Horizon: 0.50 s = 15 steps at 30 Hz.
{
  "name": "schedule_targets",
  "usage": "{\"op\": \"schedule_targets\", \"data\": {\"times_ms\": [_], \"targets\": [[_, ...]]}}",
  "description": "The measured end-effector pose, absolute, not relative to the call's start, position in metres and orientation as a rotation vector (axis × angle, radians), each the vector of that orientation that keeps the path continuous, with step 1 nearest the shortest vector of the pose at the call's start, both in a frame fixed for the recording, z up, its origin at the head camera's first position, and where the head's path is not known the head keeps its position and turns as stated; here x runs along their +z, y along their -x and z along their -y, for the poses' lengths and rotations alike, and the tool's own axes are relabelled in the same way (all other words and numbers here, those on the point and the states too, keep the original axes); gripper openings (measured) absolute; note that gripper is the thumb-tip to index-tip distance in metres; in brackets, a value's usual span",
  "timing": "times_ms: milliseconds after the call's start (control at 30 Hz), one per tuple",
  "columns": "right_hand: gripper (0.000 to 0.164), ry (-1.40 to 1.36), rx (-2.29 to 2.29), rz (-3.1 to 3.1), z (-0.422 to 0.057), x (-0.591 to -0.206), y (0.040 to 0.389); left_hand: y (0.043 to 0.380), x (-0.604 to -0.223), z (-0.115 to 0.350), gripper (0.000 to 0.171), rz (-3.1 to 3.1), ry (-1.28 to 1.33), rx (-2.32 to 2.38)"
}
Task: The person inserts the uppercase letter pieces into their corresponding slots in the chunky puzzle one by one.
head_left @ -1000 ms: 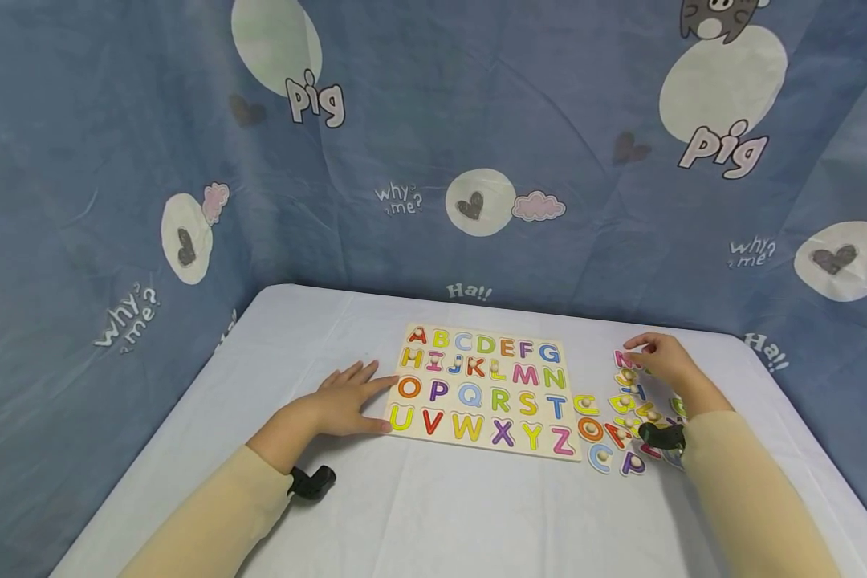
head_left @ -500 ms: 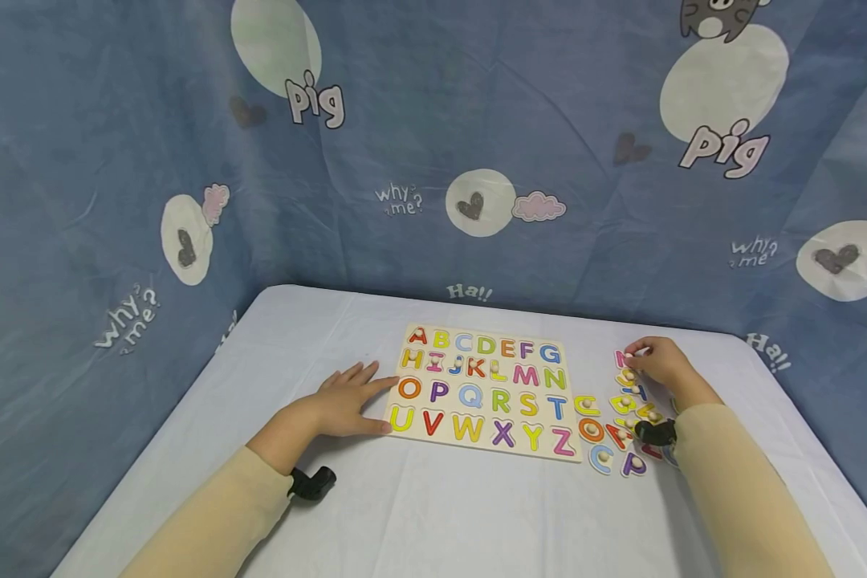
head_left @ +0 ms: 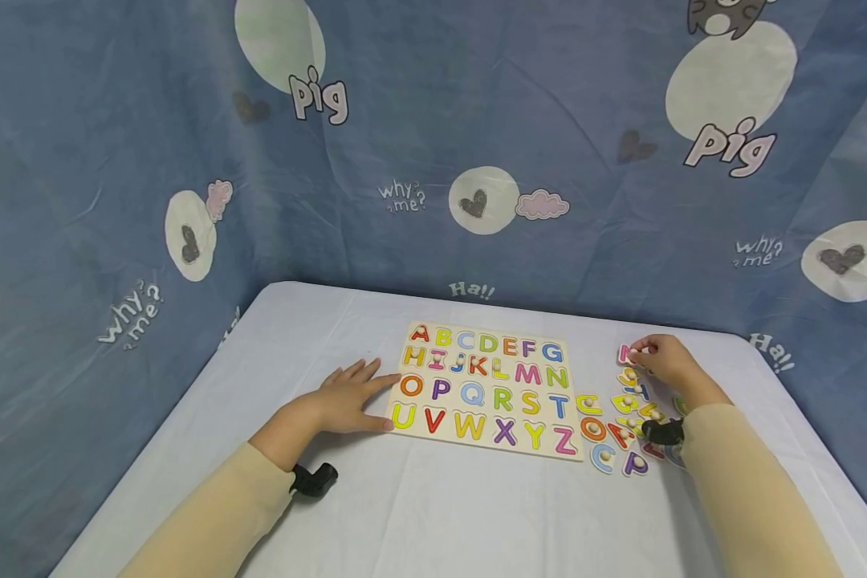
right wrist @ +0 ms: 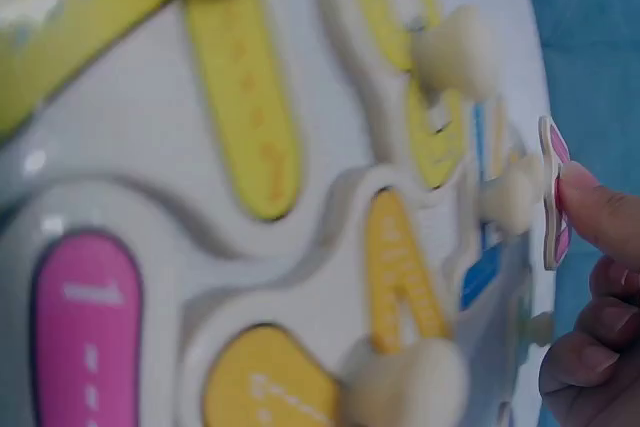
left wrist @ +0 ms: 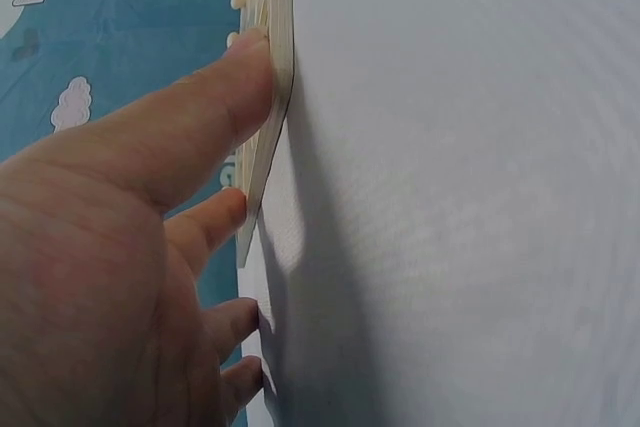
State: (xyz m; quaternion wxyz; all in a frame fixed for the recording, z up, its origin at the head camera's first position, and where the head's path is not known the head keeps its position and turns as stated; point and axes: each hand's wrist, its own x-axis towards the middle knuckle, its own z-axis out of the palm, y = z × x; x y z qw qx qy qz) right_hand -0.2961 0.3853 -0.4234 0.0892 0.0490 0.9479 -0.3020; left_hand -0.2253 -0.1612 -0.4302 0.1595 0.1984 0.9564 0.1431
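Note:
My right hand pinches a pink wooden letter piece, which looks like an M, at the far end of the loose pile. In the right wrist view this pink letter piece stands on edge, thumb against its face. My left hand lies with fingers spread at the left edge of the wooden alphabet board. Its thumb and index finger touch that edge; the left wrist view shows the thumb against the board's side. Knobbed pieces A, H, I, J, K and L sit in their slots.
Several loose knobbed letters lie right of the board, among them an orange O, a blue C, a purple P and a red A. A white cloth covers the table. A blue printed curtain hangs behind.
The right hand has stayed at the pink letter piece, which now sits slightly farther right and tilted. The left hand has kept its place at the board.

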Motion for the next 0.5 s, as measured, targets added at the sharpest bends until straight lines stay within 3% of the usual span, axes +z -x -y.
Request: {"op": "schedule_targets", "data": {"times_ms": [500], "targets": [[0.035, 0.004, -0.992, -2.784, -0.344, -0.390, 0.273, 0.227, -0.433, 0.161, 0.086, -2.732, -0.562, 0.397]]}}
